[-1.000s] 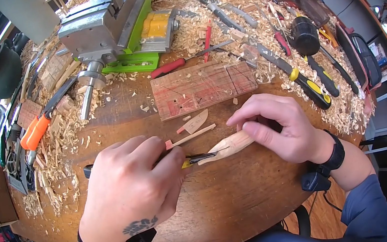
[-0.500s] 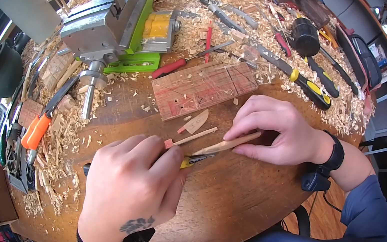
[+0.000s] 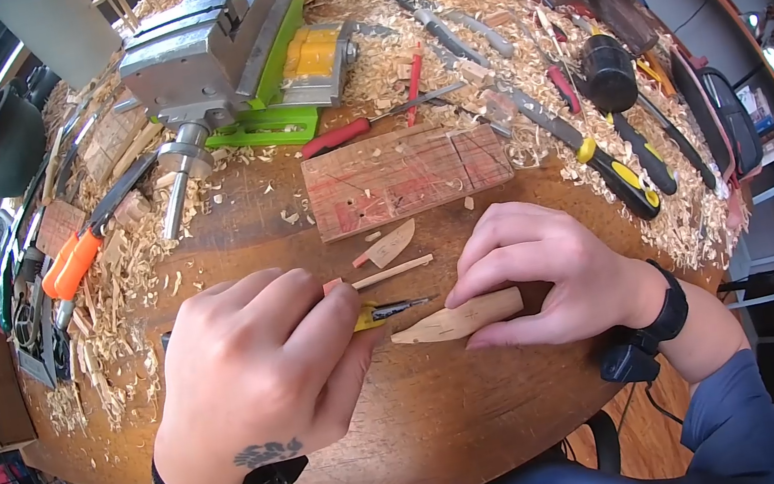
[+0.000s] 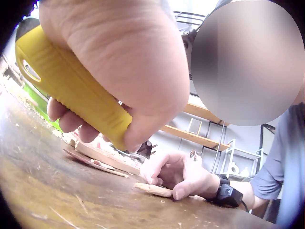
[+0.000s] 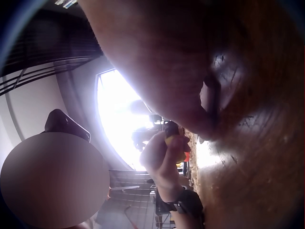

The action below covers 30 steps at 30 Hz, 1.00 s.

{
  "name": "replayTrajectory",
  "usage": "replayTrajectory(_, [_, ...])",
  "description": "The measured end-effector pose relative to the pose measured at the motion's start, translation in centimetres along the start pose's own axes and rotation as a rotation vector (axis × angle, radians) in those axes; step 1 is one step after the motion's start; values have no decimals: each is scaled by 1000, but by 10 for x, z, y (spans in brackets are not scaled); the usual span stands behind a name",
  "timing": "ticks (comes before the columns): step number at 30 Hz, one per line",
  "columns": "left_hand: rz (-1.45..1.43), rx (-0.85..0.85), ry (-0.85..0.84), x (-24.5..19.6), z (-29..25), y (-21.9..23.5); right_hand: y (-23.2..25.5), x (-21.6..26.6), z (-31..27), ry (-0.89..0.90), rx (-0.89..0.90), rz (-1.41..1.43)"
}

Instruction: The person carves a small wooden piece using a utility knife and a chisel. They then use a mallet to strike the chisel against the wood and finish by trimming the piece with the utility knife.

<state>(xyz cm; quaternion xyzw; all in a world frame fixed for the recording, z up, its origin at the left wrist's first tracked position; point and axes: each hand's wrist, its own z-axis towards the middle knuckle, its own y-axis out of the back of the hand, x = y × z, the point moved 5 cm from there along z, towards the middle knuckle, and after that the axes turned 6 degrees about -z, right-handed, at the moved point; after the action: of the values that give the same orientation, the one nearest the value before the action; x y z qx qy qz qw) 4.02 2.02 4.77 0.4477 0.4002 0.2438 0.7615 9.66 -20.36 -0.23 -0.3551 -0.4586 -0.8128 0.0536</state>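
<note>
My left hand [image 3: 262, 378] grips a yellow utility knife [image 4: 71, 86], its black-and-metal blade end [image 3: 402, 307] pointing right, low over the table. With thumb and fingers my right hand [image 3: 563, 265] pinches a pale carved piece of wood [image 3: 436, 326], pointed at its left end, with a broad face up and small dark marks on it. The blade lies just beyond the wood's pointed end in the head view. Behind the knife are a thin wooden stick [image 3: 397, 271] with a red end and a small blade-shaped wood cutout [image 3: 393, 244].
A reddish board [image 3: 407, 178] lies beyond the hands. Farther back stand a metal vise [image 3: 187, 66] on a green base and a black mallet [image 3: 610, 70]. Shavings [image 3: 118, 335] spread around orange-handled tools [image 3: 72, 264] at left and a yellow-black handled tool [image 3: 622, 179] at right.
My right fingers have turned the carved wood from edge-on to broad face up and shifted it toward my body, away from the blade. My left hand keeps its hold on the knife.
</note>
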Motion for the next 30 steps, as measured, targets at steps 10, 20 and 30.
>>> replayTrajectory(10, [-36, -7, -43, -1, 0, -1, 0, 1, 1, 12, 6, -22])
replayTrajectory(20, [-3, -11, -4, -1, 1, -1, 2, 0, 1, -84, -6, 25])
replayTrajectory(30, [-3, -10, 0, -1, 1, -1, 1, -1, -1, -67, -49, -40])
